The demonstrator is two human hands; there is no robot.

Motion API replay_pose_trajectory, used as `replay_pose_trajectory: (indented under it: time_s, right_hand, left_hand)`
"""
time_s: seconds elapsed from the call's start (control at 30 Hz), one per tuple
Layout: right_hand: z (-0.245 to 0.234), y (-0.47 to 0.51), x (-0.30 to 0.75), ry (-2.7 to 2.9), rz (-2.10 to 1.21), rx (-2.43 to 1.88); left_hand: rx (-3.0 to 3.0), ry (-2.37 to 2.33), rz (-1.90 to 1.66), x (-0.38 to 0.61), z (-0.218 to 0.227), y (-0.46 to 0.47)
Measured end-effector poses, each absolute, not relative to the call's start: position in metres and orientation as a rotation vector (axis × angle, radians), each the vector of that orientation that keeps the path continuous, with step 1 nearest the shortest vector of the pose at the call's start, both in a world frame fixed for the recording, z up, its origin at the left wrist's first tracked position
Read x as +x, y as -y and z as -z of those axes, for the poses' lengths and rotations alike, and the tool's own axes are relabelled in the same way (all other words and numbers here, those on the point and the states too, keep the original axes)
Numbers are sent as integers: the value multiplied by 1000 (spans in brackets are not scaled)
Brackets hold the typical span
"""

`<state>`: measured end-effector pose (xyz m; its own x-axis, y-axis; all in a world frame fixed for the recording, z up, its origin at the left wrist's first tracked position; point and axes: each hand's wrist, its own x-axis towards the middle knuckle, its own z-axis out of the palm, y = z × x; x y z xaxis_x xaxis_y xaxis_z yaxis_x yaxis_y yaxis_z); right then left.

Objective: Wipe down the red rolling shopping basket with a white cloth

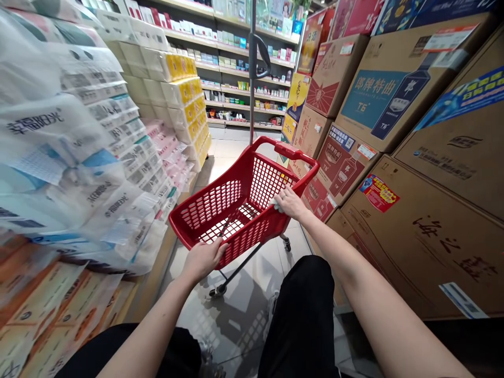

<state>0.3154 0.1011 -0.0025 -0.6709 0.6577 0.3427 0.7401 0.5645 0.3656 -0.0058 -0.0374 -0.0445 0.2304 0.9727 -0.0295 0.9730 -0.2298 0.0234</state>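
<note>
A red plastic shopping cart point(232, 191) with perforated basket walls stands in front of me, turned at a slant. Nothing lies in its basket. My left hand point(202, 260) is closed over the near corner of the rim, thumb on top. Further along the same side, my right hand point(290, 202) presses a small crumpled white cloth point(276, 205) against the rim. Whether it is fabric or tissue I cannot tell. The cart's red handle point(289, 151) is at the far right end, beyond my right hand.
Stacked liquor cartons point(378, 94) line the right side closely. On the left rise piles of packaged tissue paper point(114, 131) and yellow-white packs point(185, 100). A grey metal pole point(252, 105) stands behind the cart. Stocked shelves point(236, 68) fill the back. The floor is tiled.
</note>
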Motion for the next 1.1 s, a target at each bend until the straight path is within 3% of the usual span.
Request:
replay_pose_trajectory:
  time_s: [0.33,0.77,1.1]
  right_hand:
    - [48,-44,212,2573,338,-983]
    - [51,-49,201,2579,370,-922]
    - [53,3,151,2630,277,-857]
  left_hand:
    - [2439,-1937,130,-6,33,36]
    - [2468,-1942,56,-17,43,35]
    - [2454,-1844,-163,-25,47,55]
